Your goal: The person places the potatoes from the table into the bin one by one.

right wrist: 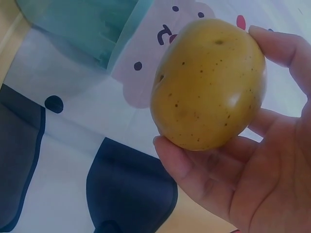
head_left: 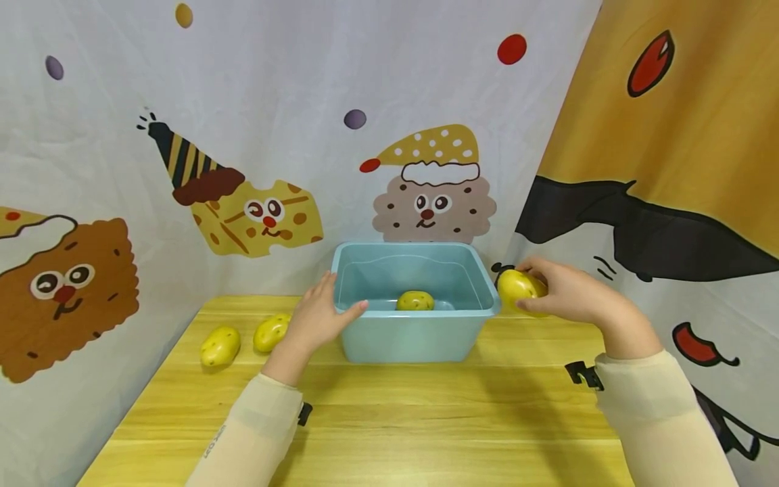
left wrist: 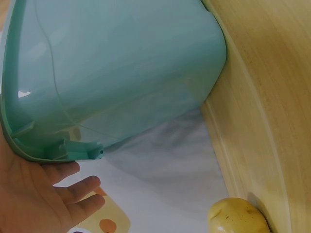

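A light blue plastic bin (head_left: 420, 338) stands on the table with one yellow potato (head_left: 415, 301) on its floor. At the bin's left front corner, my left hand (head_left: 318, 312) rests against the rim with its thumb over the edge; in the left wrist view its fingers (left wrist: 80, 189) stretch out loosely below the rim. To the right of the bin, my right hand (head_left: 556, 287) holds another potato (head_left: 517, 291) above the table. The right wrist view shows that speckled potato (right wrist: 209, 87) between thumb and fingers.
Two more potatoes lie left of the bin, one farther left (head_left: 220, 346) and one partly behind my left hand (head_left: 272, 333). A printed cloth (head_left: 274, 81) with cartoon figures hangs behind and beside the wooden table (head_left: 426, 419).
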A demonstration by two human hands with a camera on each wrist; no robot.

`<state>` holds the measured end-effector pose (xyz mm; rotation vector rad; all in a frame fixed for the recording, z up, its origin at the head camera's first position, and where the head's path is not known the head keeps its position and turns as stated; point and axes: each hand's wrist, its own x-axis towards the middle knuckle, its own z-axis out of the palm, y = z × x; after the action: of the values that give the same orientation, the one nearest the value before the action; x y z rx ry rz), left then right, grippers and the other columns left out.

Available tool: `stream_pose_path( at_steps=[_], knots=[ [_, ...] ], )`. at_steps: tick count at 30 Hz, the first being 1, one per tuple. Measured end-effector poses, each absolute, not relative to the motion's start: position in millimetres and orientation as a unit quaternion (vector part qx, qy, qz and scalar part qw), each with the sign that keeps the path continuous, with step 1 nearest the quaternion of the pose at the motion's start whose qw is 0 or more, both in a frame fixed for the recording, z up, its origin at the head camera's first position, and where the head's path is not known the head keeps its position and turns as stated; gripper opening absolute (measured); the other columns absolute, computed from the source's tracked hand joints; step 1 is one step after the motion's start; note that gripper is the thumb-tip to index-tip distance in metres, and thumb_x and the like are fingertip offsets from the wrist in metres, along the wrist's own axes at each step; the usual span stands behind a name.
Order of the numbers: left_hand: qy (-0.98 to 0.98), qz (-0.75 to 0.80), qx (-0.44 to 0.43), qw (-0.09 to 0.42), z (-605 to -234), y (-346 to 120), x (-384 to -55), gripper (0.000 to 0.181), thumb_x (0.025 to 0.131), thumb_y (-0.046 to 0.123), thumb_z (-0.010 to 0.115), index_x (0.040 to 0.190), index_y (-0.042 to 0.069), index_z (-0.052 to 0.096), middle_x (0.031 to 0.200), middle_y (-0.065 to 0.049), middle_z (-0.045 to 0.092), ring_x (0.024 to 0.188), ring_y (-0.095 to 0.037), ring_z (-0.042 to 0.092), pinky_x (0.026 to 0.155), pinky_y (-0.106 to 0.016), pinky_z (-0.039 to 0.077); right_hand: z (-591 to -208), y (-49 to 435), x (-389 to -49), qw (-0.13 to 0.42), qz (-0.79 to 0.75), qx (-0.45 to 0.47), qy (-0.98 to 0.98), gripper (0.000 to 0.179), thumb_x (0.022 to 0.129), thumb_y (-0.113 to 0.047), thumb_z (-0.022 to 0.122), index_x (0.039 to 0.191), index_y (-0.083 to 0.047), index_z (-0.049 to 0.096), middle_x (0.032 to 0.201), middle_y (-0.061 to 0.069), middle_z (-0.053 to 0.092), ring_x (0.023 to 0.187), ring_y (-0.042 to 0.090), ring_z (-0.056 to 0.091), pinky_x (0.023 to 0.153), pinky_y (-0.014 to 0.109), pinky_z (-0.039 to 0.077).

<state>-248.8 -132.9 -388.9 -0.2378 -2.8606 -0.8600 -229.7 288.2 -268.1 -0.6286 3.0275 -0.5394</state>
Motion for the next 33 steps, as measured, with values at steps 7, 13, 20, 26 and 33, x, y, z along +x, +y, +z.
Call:
stream_pose_path(
  at_steps=[7,13,20,26,33],
  knots=[
    [-0.952,-0.285,-0.082,0.074,-389.4,-132.8,-249.7,0.112,0.085,0.081,0.048,0.158,0.000,0.021,0.165,-0.018,0.016,0.145,-0.048,0.024,0.116,-0.061,0.023,-265.2,283.7,-234.5,0.000,-0.167,-0.214,0.963,0.053,0.085,-0.035,0.080,0.125,-0.007,0.058,0.112,0.009,0.067,0.084,0.019,0.059,0.074,0.035,0.049],
    [-0.952,-0.286,-0.081,0.077,-389.9,-133.1,-250.3,0.107,0.088,0.074,0.052,0.158,0.000,0.021,0.165,-0.019,0.017,0.145,-0.048,0.025,0.116,-0.061,0.023,-262.7,277.4,-238.4,0.010,-0.171,-0.217,0.961,0.057,0.086,-0.034,0.079,0.130,-0.005,0.057,0.114,0.012,0.066,0.086,0.019,0.059,0.076,0.036,0.050],
    [-0.951,-0.288,-0.077,0.078,-390.8,-133.0,-251.3,0.107,0.088,0.075,0.052,0.158,0.001,0.022,0.165,-0.018,0.018,0.145,-0.048,0.025,0.116,-0.062,0.023,-260.8,269.8,-243.6,0.027,-0.169,-0.221,0.960,0.058,0.086,-0.035,0.078,0.131,-0.005,0.056,0.117,0.013,0.064,0.087,0.020,0.059,0.077,0.037,0.051],
    [-0.952,-0.286,-0.078,0.076,-389.7,-132.9,-249.9,0.105,0.089,0.072,0.054,0.158,0.000,0.021,0.165,-0.019,0.017,0.145,-0.049,0.024,0.116,-0.062,0.023,-259.6,264.1,-248.7,0.039,-0.164,-0.219,0.961,0.059,0.085,-0.036,0.079,0.131,-0.008,0.055,0.121,0.017,0.064,0.090,0.021,0.062,0.079,0.040,0.052],
    [-0.952,-0.285,-0.079,0.075,-389.1,-133.1,-249.5,0.107,0.088,0.075,0.052,0.158,0.001,0.021,0.165,-0.019,0.017,0.145,-0.049,0.025,0.116,-0.062,0.023,-260.2,258.6,-255.5,0.050,-0.157,-0.226,0.960,0.058,0.085,-0.037,0.078,0.130,-0.009,0.056,0.115,0.014,0.066,0.088,0.021,0.061,0.079,0.039,0.051]
  ],
)
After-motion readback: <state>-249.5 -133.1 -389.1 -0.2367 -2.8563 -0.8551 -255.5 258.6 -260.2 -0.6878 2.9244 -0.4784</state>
